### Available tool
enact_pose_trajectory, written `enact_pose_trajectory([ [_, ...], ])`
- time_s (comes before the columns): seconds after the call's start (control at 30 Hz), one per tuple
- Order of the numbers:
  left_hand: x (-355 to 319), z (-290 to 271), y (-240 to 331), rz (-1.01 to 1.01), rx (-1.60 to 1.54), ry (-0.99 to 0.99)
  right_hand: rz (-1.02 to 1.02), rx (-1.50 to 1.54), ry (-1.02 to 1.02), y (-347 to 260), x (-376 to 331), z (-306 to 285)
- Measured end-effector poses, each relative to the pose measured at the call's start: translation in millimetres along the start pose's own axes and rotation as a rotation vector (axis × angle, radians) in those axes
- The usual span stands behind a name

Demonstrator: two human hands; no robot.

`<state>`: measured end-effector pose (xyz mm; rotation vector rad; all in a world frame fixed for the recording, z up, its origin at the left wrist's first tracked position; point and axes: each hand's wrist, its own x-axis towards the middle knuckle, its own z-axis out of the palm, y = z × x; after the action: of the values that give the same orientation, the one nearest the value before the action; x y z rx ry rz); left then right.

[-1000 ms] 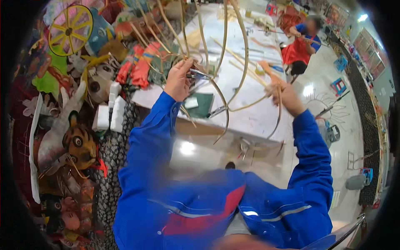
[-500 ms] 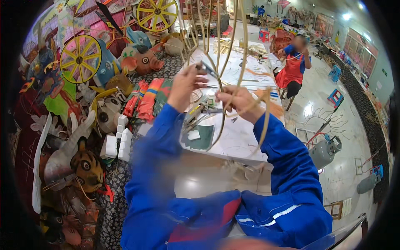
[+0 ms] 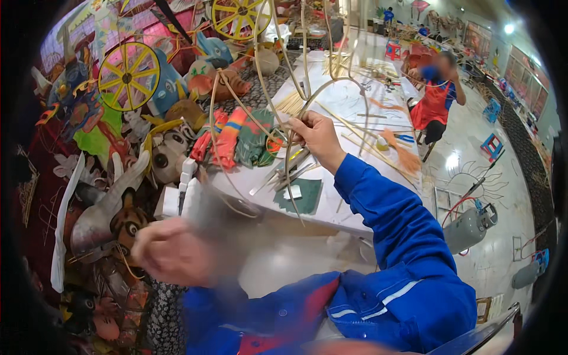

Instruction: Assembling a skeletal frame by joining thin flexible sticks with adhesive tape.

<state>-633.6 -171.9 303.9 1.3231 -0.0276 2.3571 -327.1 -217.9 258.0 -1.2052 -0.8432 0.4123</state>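
A frame of thin bent bamboo strips (image 3: 307, 100) rises over the white worktable (image 3: 349, 207). My right hand (image 3: 318, 137) pinches the strips where several of them cross, above the table's middle. My left hand (image 3: 174, 251) is low at the left, near the table's front edge, and heavily blurred; whether it holds anything I cannot tell. Both arms wear blue sleeves.
A green cutting mat (image 3: 307, 198) and loose sticks lie on the table under the frame. Colourful paper figures and yellow spoked wheels (image 3: 127, 77) crowd the left. A person in a red apron (image 3: 435, 100) sits at the far right. A grey gas cylinder (image 3: 470, 228) stands on the floor.
My left hand has dropped from the frame down to the lower left. My right hand stays on the strips, and the view has swung further left.
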Motion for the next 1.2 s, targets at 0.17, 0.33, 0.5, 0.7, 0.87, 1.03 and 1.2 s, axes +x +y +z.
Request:
enact_pose_trajectory([
  [0.17,-65,64,-27,-0.546,0.043,-0.886,-0.089,-0.036,0.11,54,5,29],
  [0.33,-119,131,-105,-0.419,0.271,-0.855,-0.253,-0.33,0.099,55,-3,28],
  [0.5,-156,180,-138,-0.592,0.327,-0.789,-0.48,-0.577,0.025,90,23,-11],
  [0.7,-196,225,-172,-0.827,0.354,-0.817,-0.119,-0.119,-0.093,164,69,-68],
  [0.87,-240,244,-199,-0.917,0.32,-0.869,-0.254,-0.061,-0.275,138,87,-121],
  [1.03,-240,252,-204,-1.08,0.396,-0.844,-0.131,-0.171,-0.361,143,81,-146],
  [1.2,-199,230,-215,-1.004,0.468,-0.719,0.09,-0.267,-0.475,174,9,-215],
])
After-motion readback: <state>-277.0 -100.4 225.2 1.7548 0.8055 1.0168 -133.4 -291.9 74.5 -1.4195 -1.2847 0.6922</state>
